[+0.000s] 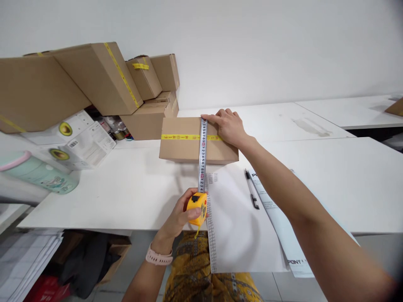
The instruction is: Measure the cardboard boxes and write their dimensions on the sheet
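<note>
A closed cardboard box (pixel 181 149) with a yellow printed tape strip lies on the white table. My left hand (pixel 184 212) grips a yellow tape measure (pixel 195 209) at the near side, above the table's front edge. Its silver blade (pixel 202 157) stretches away from me across the top of the box. At the far edge of the box, my right hand (pixel 228 126) presses the blade's end down with the index finger, the other fingers curled. Below the box are a printed paper sheet (pixel 245 230) and a black and clear pen (pixel 252 191).
Stacked cartons (pixel 97 79) stand against the wall at the back left, beside a white box with avocado pictures (pixel 85 142). A mint green tumbler (pixel 40 172) is at the far left. Light blue PONY packaging (pixel 277 218) lies partly under the paper.
</note>
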Demonstrator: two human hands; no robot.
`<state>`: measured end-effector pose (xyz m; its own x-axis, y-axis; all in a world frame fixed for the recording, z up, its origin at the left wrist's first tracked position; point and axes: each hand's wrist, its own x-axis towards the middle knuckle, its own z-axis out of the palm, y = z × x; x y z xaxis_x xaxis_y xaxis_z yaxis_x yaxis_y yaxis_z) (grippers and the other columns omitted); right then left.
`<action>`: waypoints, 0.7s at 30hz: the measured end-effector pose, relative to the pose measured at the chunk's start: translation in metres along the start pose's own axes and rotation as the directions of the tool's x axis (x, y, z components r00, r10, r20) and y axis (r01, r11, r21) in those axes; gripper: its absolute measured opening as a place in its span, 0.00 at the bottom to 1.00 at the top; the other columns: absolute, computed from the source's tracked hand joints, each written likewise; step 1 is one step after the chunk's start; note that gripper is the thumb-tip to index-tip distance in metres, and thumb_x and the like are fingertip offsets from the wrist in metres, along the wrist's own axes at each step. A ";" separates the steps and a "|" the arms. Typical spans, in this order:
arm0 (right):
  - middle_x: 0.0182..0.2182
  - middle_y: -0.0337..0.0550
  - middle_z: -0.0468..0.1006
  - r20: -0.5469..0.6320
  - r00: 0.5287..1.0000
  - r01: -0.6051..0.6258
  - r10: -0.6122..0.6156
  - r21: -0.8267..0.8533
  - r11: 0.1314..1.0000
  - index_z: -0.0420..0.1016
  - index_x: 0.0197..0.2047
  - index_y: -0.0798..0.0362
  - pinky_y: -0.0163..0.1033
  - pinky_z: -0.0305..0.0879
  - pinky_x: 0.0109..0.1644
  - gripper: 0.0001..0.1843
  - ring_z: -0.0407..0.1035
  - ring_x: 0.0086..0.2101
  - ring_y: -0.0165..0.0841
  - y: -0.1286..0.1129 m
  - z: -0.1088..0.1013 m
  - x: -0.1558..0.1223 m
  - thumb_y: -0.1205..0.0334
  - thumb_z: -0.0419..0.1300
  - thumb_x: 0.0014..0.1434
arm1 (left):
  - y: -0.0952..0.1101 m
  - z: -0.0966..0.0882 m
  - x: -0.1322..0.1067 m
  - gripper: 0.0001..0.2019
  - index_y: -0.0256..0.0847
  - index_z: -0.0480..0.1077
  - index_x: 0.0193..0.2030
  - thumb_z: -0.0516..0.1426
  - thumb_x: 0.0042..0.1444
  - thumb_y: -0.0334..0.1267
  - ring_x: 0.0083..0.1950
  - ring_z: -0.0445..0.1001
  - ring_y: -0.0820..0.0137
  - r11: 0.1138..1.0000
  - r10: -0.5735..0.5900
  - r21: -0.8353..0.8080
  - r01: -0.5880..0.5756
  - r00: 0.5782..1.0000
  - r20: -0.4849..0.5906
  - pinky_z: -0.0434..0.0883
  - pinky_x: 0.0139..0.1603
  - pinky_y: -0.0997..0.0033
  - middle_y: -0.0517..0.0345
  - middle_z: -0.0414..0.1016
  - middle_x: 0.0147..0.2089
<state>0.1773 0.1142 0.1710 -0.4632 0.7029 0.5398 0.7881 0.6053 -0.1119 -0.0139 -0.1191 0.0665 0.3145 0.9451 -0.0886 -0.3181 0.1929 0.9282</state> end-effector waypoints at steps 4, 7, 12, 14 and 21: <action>0.46 0.51 0.73 -0.009 1.000 0.004 -0.004 0.003 1.000 0.70 0.66 0.35 0.51 0.55 0.49 0.28 0.61 0.44 0.47 0.001 0.000 -0.001 0.62 0.43 0.69 | 0.001 0.001 0.001 0.24 0.42 0.68 0.52 0.69 0.51 0.47 0.41 0.76 0.65 1.000 -0.001 0.008 0.001 1.000 -0.009 0.77 0.46 0.60 0.52 0.72 0.48; 0.45 0.51 0.73 -0.015 1.000 0.009 -0.009 -0.001 1.000 0.69 0.66 0.35 0.51 0.55 0.49 0.27 0.62 0.45 0.47 0.002 0.001 -0.001 0.60 0.42 0.71 | -0.001 0.000 0.001 0.24 0.43 0.69 0.53 0.68 0.52 0.47 0.40 0.77 0.65 1.000 0.001 0.016 -0.001 1.000 -0.011 0.78 0.44 0.61 0.50 0.72 0.52; 0.44 0.54 0.75 -0.059 0.997 -0.047 0.044 -0.046 0.998 0.63 0.69 0.47 0.53 0.55 0.52 0.29 0.62 0.47 0.49 -0.007 0.003 -0.007 0.49 0.41 0.71 | -0.005 -0.004 -0.013 0.30 0.44 0.68 0.57 0.68 0.50 0.51 0.40 0.79 0.63 0.998 0.067 0.016 -0.067 0.998 -0.016 0.78 0.43 0.61 0.45 0.71 0.60; 0.46 0.55 0.75 -0.073 0.996 -0.057 0.051 -0.072 0.996 0.66 0.67 0.50 0.54 0.54 0.54 0.32 0.61 0.49 0.51 -0.015 0.001 -0.015 0.42 0.42 0.70 | -0.004 -0.005 -0.024 0.32 0.44 0.67 0.57 0.69 0.48 0.54 0.40 0.79 0.62 0.996 0.086 0.034 -0.085 0.996 -0.035 0.78 0.42 0.61 0.43 0.70 0.62; 0.52 0.56 0.73 -0.066 0.997 -0.034 0.029 -0.084 0.996 0.65 0.66 0.48 0.55 0.52 0.56 0.34 0.61 0.51 0.51 -0.042 -0.007 -0.062 0.37 0.39 0.69 | -0.005 -0.008 -0.052 0.35 0.46 0.68 0.57 0.70 0.45 0.56 0.40 0.79 0.61 0.998 0.064 0.031 -0.061 0.991 -0.117 0.78 0.43 0.59 0.42 0.71 0.61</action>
<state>0.1755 0.0429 0.1480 -0.4127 0.6937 0.5903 0.8347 0.5474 -0.0598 -0.0358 -0.1667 0.0633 0.1865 0.9799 -0.0708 -0.3086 0.1268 0.9427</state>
